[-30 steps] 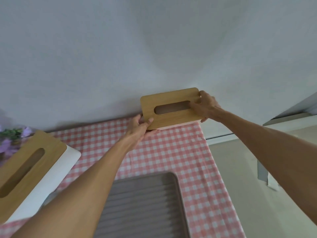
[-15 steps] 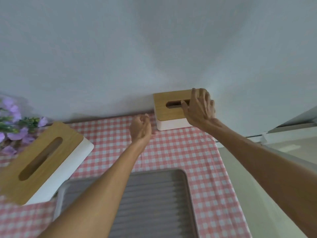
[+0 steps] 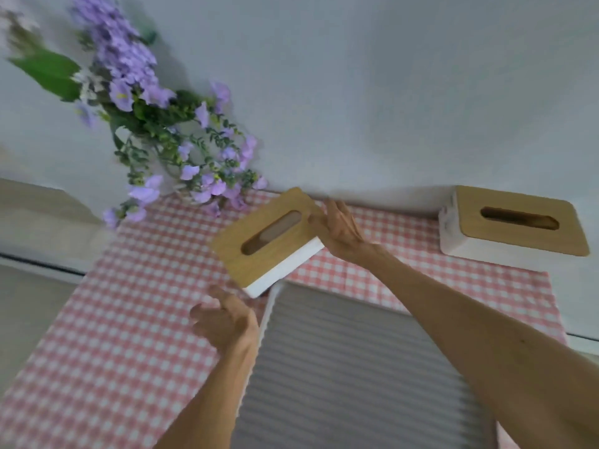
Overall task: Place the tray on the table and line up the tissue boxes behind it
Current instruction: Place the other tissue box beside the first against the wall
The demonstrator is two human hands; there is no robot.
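A tissue box (image 3: pixel 513 226) with a white body and wooden lid stands against the wall at the far right. A second tissue box (image 3: pixel 267 243) lies diagonally on the pink checked cloth (image 3: pixel 129 319), its near corner over the far left corner of the grey ribbed tray (image 3: pixel 340 367). My right hand (image 3: pixel 340 230) is at this box's far end, thumb on the lid's edge and fingers behind it. My left hand (image 3: pixel 227 322) hovers just below the box's near corner, fingers curled apart, holding nothing.
A bunch of purple flowers (image 3: pixel 168 147) with green leaves stands at the back left of the table, close to the diagonal box. The wall runs right behind the table. The table's left and right edges drop off to the floor.
The view has swung left. My right hand has left the far right box and moved to the diagonal box's far end. My left hand has come to that box's near corner.
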